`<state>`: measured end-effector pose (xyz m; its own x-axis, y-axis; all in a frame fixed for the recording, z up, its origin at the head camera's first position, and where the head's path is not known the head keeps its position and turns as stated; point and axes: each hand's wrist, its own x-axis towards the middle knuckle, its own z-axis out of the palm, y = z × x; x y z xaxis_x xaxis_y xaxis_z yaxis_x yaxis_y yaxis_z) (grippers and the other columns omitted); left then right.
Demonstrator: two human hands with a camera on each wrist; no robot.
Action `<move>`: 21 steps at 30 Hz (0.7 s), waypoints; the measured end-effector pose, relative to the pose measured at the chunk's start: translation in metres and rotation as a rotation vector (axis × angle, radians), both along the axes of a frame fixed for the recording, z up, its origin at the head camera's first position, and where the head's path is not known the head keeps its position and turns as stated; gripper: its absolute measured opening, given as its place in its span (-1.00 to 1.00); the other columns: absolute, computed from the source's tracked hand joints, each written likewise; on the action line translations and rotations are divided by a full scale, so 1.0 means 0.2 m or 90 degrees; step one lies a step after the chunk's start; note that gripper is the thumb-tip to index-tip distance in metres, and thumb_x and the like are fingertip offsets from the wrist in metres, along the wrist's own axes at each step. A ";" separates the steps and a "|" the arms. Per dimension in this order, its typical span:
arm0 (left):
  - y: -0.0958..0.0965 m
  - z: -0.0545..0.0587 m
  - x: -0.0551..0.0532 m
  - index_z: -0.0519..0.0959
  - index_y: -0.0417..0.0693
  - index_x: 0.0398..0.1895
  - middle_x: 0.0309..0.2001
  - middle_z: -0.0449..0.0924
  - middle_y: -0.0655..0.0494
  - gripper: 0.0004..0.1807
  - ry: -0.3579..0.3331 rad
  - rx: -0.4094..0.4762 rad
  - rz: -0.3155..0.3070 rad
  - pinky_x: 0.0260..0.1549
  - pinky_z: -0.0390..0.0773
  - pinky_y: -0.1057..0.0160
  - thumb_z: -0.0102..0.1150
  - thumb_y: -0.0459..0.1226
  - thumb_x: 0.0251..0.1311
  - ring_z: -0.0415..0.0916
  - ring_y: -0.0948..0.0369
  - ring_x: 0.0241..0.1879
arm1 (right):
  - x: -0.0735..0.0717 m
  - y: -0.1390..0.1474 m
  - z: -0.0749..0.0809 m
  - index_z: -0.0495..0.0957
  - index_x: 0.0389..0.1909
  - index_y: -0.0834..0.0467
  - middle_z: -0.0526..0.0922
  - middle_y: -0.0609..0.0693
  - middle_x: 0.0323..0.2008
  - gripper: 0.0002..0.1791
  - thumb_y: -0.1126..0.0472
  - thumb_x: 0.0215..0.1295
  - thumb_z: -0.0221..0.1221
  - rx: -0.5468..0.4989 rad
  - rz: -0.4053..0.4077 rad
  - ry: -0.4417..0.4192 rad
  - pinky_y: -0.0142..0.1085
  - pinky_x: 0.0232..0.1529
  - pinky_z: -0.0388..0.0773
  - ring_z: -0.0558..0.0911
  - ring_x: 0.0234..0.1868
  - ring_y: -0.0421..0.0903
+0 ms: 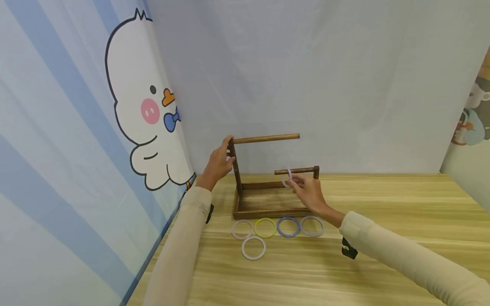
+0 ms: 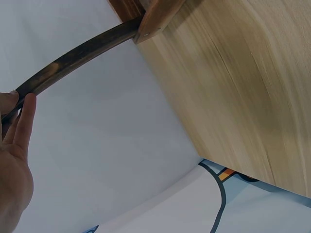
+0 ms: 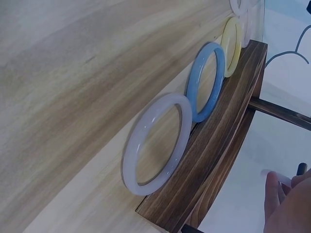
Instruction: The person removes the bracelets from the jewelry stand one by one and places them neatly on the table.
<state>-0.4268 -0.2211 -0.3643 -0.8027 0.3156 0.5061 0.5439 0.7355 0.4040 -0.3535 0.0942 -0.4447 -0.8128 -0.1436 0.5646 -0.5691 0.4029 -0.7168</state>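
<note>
A dark wooden stand (image 1: 252,213) has a long upper bar (image 1: 266,138) on a tall left post and a shorter lower bar (image 1: 302,170) on the right. My left hand (image 1: 218,163) grips the top of the tall post (image 2: 73,59), thumb and fingers on either side of it. With thumb and fingertips, my right hand (image 1: 309,193) pinches a pale lavender bangle (image 1: 289,173). That bangle overlaps the lower bar near its free left end. In the right wrist view, the right hand (image 3: 291,206) shows only at the lower right edge.
Along the stand's front lie a pink bangle (image 1: 243,239), a yellow bangle (image 1: 265,236), a blue bangle (image 3: 193,87) and a lavender bangle (image 3: 130,162). A white bangle (image 1: 253,259) lies nearer me on the wooden table (image 1: 402,246). Curtains hang behind and at the left.
</note>
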 end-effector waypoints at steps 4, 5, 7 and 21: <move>0.00 0.00 -0.01 0.06 -0.06 0.62 0.17 0.57 -0.31 -0.18 -0.001 -0.002 0.002 0.07 0.70 -0.01 0.22 -0.48 0.40 0.67 -0.15 0.07 | 0.00 -0.01 0.00 0.59 0.12 0.53 0.74 0.41 -0.12 -0.69 0.46 0.43 0.24 -0.005 0.008 -0.011 -0.26 -0.34 0.78 0.79 -0.23 0.27; -0.01 -0.01 -0.01 0.06 -0.07 0.62 0.17 0.57 -0.31 -0.18 -0.001 -0.002 0.002 0.07 0.70 -0.01 0.21 -0.49 0.40 0.67 -0.14 0.07 | 0.00 -0.02 0.00 0.59 0.12 0.53 0.74 0.41 -0.12 -0.69 0.46 0.43 0.23 -0.008 0.011 -0.014 -0.27 -0.34 0.78 0.79 -0.22 0.28; -0.01 -0.01 -0.01 0.06 -0.05 0.62 0.18 0.57 -0.30 -0.18 -0.002 -0.002 0.002 0.08 0.70 -0.01 0.21 -0.48 0.41 0.67 -0.14 0.08 | 0.00 -0.02 0.00 0.60 0.10 0.53 0.74 0.41 -0.13 -0.71 0.46 0.44 0.23 -0.015 0.015 -0.019 -0.31 -0.35 0.78 0.79 -0.19 0.29; 0.00 0.00 -0.01 0.06 -0.06 0.61 0.19 0.56 -0.31 -0.19 -0.005 -0.007 0.001 0.09 0.69 -0.01 0.21 -0.48 0.41 0.66 -0.15 0.10 | 0.02 -0.05 0.01 0.58 0.12 0.54 0.72 0.44 -0.08 -0.71 0.50 0.46 0.18 -0.037 0.029 -0.053 -0.24 -0.25 0.79 0.77 -0.08 0.29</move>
